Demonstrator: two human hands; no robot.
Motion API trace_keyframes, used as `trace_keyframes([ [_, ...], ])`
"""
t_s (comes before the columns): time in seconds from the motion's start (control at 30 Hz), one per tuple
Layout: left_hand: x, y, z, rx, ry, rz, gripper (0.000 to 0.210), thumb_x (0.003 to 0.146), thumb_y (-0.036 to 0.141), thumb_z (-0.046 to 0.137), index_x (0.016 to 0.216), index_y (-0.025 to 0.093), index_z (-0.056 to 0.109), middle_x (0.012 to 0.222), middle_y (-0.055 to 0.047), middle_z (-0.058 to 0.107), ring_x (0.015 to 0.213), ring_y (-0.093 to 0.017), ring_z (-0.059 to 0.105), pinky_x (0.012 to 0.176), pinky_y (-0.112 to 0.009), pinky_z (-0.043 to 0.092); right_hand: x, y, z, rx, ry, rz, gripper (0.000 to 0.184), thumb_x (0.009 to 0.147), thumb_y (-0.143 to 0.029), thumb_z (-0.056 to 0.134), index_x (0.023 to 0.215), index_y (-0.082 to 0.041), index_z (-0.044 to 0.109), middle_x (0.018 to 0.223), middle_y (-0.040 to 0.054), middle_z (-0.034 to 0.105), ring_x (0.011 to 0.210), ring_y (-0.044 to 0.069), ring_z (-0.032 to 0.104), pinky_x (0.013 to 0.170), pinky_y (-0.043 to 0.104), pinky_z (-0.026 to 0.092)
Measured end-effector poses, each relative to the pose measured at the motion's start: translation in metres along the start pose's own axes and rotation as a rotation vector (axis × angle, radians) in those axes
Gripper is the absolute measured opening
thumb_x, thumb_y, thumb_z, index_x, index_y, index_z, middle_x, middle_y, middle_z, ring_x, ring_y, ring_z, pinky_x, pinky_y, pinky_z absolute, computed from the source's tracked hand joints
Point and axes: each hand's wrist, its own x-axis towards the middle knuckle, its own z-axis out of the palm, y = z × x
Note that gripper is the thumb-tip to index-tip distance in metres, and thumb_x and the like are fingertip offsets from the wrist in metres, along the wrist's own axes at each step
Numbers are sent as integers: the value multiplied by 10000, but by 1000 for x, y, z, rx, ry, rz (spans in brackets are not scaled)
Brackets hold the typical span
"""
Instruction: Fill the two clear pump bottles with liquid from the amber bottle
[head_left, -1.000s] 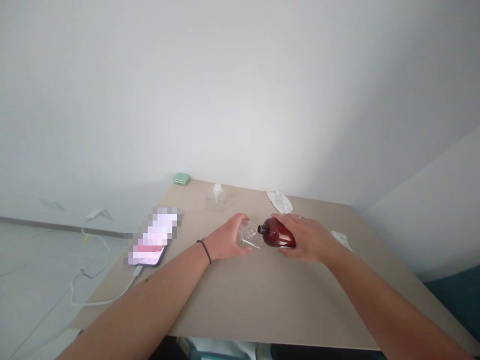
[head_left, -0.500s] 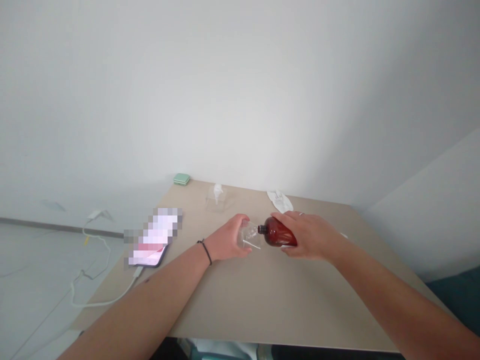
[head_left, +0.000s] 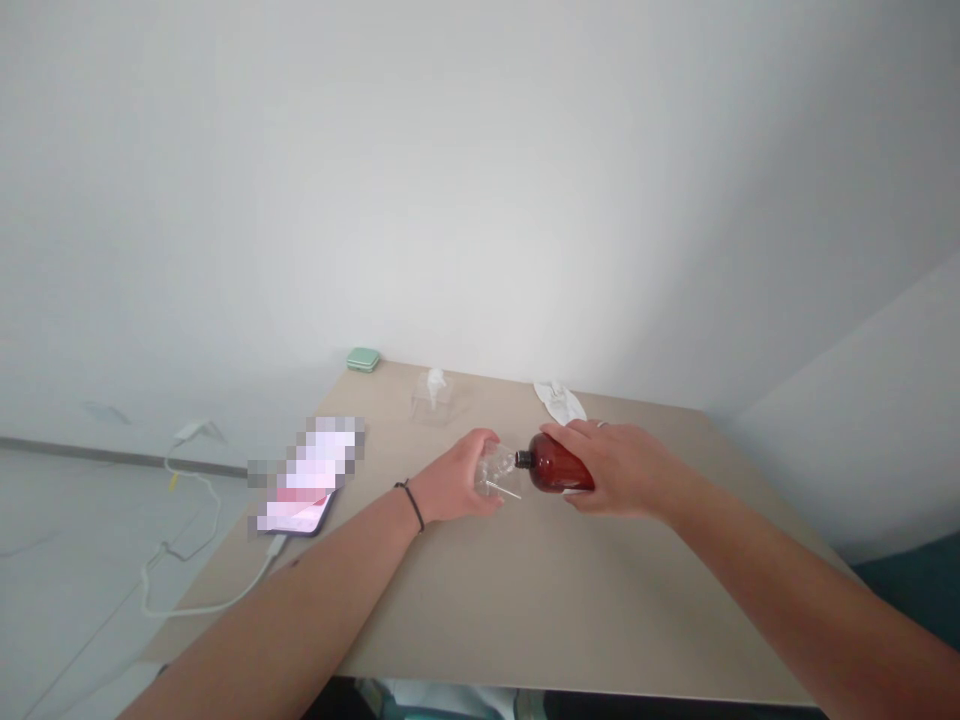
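Note:
My right hand [head_left: 619, 470] grips a dark brown bottle [head_left: 551, 468], tipped on its side with its black neck pointing left. My left hand [head_left: 454, 480] holds a small clear plastic cup [head_left: 499, 472], tilted with its mouth toward the bottle's neck. Neck and cup rim are almost touching above the beige table [head_left: 525, 590]. A black band sits on my left wrist.
A phone [head_left: 304, 485] with a white cable lies at the table's left edge. A green case [head_left: 363, 358] sits at the far corner. A clear tissue holder [head_left: 433, 395] and a crumpled white cloth [head_left: 559, 402] lie at the back.
The bottle has risen slightly and tipped a little more toward the cup. The white cloth at my right wrist is now hidden. My left hand has barely moved.

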Motion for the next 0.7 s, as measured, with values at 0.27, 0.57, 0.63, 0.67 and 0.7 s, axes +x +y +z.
trace_keyframes([
  [0.27,-1,0,0,10,10,10,760,650,290,810,1289,207,406,1212,-111,559,1075,-287,590,953,-467,464,-1,0,-1,4,-1,-3,693,727,-428,661,1361,-283,420,1151,89,674,909,295,670,720,361,457],
  [0.57,0,4,0,29,12,13,741,646,272,799,1268,203,403,1205,-108,558,1089,-283,580,974,-463,459,0,0,-1,-11,3,-4,689,729,-426,653,1364,-276,433,1134,87,681,904,298,672,711,360,456],
  [0.63,0,4,0,24,4,7,735,650,267,792,1267,202,398,1200,-106,560,1087,-280,579,975,-462,461,0,0,-1,-16,2,-3,691,730,-427,651,1367,-274,433,1137,88,681,900,298,673,705,359,455],
  [0.67,0,4,0,19,0,3,734,654,266,788,1270,201,395,1202,-107,560,1087,-279,578,977,-463,461,0,0,-1,-20,3,-3,694,730,-427,650,1370,-273,431,1140,89,680,897,298,673,701,359,455],
  [0.7,-1,4,0,15,-2,-2,734,656,266,785,1273,201,393,1204,-109,559,1085,-278,577,977,-465,460,0,0,-1,-22,5,-3,699,730,-429,649,1374,-272,429,1144,90,679,897,299,673,699,360,455],
])
